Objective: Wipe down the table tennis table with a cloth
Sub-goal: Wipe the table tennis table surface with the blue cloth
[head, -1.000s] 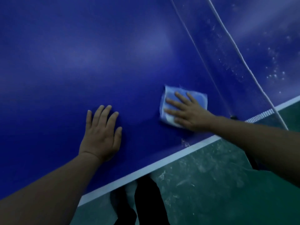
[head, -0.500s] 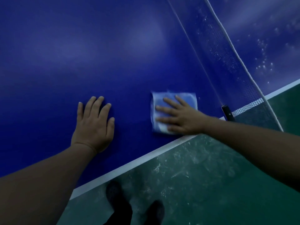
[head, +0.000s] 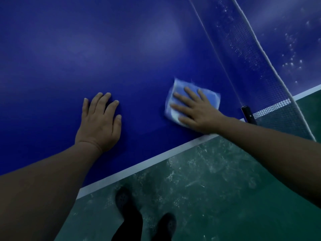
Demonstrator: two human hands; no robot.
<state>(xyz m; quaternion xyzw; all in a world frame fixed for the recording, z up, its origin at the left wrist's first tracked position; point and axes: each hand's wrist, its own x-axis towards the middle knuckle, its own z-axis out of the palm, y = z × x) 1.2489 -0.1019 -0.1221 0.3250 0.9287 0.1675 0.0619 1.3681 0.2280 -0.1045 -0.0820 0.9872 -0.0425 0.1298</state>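
Mid-wipe, by the look of it. Right hand [head: 196, 108] pressed flat, fingers spread, on a folded blue cloth [head: 192, 100] lying on the blue table tennis table [head: 86, 49], near the white edge line [head: 147, 164] and just left of the net [head: 257, 70]. Left hand [head: 99, 122] laid flat on bare surface to the left, fingers straight and close together, holding nothing, likely as a brace. Pale specks [head: 291, 58] visible on the far half, beyond the net. Next, probably: cloth slid onward under steady pressure, clear of the net post [head: 248, 114].
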